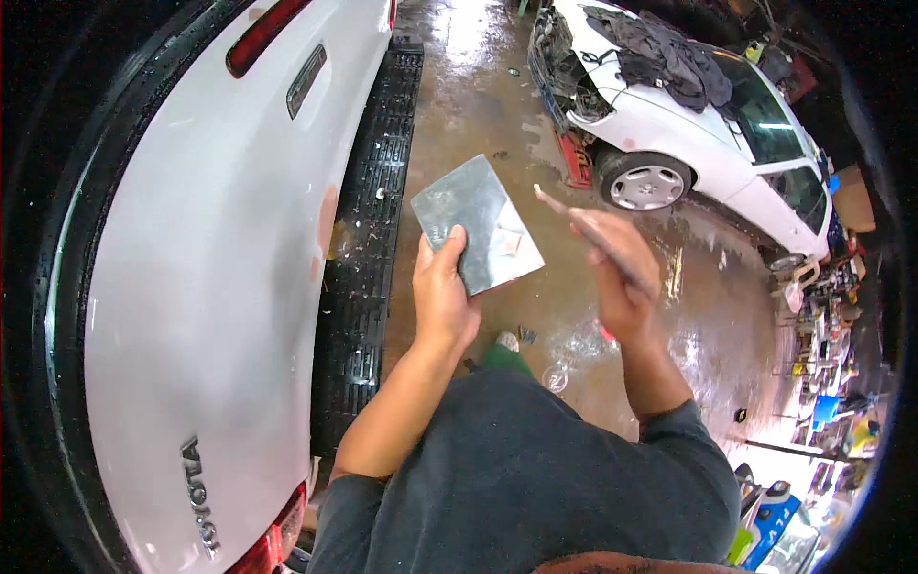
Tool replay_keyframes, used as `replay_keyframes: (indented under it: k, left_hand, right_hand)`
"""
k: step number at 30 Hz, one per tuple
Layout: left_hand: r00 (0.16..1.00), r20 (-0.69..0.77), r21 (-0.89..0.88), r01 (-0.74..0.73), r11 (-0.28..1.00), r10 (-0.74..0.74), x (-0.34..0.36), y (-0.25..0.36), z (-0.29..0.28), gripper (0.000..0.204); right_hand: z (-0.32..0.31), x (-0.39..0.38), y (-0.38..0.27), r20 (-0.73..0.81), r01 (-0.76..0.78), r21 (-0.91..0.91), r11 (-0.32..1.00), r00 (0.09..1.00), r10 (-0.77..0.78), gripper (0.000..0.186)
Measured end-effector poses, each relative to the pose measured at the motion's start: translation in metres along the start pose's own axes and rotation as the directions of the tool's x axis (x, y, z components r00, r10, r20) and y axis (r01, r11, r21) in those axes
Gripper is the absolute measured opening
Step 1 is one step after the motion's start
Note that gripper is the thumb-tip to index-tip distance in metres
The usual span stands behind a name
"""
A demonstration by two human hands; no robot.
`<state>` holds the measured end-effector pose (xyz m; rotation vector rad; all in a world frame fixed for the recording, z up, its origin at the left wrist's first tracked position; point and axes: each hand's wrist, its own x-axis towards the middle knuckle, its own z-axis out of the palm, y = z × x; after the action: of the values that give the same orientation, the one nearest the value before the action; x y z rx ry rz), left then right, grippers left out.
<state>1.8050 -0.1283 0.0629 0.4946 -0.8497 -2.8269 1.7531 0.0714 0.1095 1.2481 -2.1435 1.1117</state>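
Observation:
My left hand is closed on a flat grey plate, thumb on top, fingers hidden beneath. A small pale, slightly pinkish smear of paste lies near the plate's right corner. To the right of the plate and apart from it, my right hand is wrapped round a thin, flat tool like a putty spreader. Pale paste shows at the tool's tip, and motion blurs the hand a little. Close on my left stands a white vehicle's tailgate, with pinkish filler patches along its edge.
A black ribbed step bumper runs beside the tailgate. Ahead to the right is a white car with its front stripped and dark cloth on it. Cluttered shelves line the right. The brown floor looks wet.

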Motion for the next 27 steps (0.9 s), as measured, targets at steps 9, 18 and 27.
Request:
replay_keyframes:
  k: [9,18,27]
  left_hand:
    - [0.995,-0.038,-0.055,-0.093,0.994,0.091,0.025,-0.079,0.056,0.030]
    - [0.933,-0.183,-0.021,-0.318,0.948,0.309,0.059,-0.133,0.090,0.034]
    - [0.848,-0.440,0.205,-0.226,0.952,0.296,0.031,-0.158,0.003,0.045]
  right_hand:
    - [-0.034,-0.057,0.066,0.099,0.022,0.021,1.000,0.995,-0.024,0.056]
    - [-0.116,-0.101,0.199,0.408,-0.274,-0.272,0.922,0.835,0.368,0.051]
    - [-0.071,-0.154,0.289,0.434,-0.873,0.454,0.180,0.392,0.811,0.038]
